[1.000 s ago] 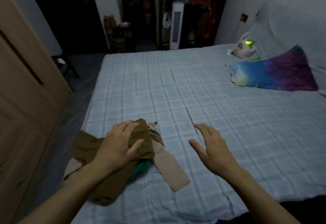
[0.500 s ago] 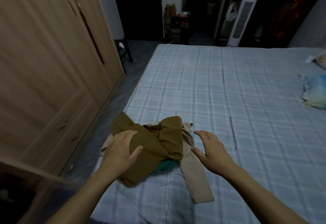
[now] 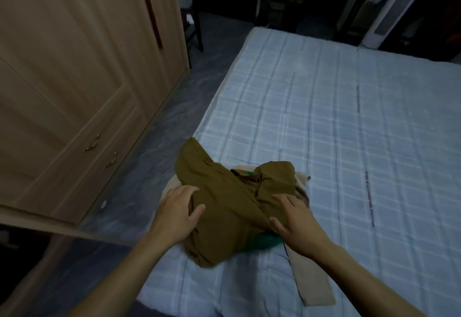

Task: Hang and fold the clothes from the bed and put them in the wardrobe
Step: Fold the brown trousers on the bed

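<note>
A small heap of clothes lies at the near left corner of the bed. On top is an olive-brown garment. Under it a green cloth peeks out, and a beige garment trails toward me on the right. My left hand rests on the olive-brown garment's left edge, fingers bent over the fabric and thumb on top. My right hand lies flat on the garment's right side with its fingers spread. The wooden wardrobe stands to the left of the bed, its doors closed.
A strip of grey floor separates the bed from the wardrobe. A wooden edge crosses the lower left near my left arm. A white tower fan and a dark doorway with hanging clothes stand beyond the far end of the bed.
My view has turned left toward the wardrobe. My right hand has moved left from beside the heap onto the olive-brown garment. My left hand stays on the heap.
</note>
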Action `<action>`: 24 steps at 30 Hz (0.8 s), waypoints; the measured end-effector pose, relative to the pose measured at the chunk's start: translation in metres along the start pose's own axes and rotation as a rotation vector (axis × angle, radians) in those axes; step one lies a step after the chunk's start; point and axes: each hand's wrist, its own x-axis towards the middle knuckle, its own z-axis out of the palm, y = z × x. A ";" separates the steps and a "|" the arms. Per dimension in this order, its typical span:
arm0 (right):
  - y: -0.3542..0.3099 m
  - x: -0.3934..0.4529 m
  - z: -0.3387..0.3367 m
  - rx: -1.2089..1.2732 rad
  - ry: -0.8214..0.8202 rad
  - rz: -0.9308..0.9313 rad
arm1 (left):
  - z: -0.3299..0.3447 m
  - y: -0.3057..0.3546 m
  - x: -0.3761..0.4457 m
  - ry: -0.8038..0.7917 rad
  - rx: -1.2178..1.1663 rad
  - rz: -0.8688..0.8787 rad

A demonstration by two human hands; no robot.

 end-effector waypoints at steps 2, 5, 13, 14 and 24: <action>-0.010 0.016 0.017 0.005 -0.045 -0.010 | 0.003 -0.019 0.004 -0.022 -0.020 -0.025; -0.022 0.035 0.042 0.015 -0.124 -0.020 | 0.012 -0.044 0.006 -0.026 -0.085 -0.088; -0.027 0.070 0.099 0.007 -0.223 -0.021 | 0.064 -0.077 0.011 -0.095 -0.144 -0.234; -0.025 0.075 0.104 0.001 -0.228 -0.016 | 0.072 -0.079 0.013 -0.108 -0.147 -0.237; -0.006 0.104 0.112 0.006 -0.136 0.027 | 0.113 -0.072 0.048 -0.199 -0.160 -0.252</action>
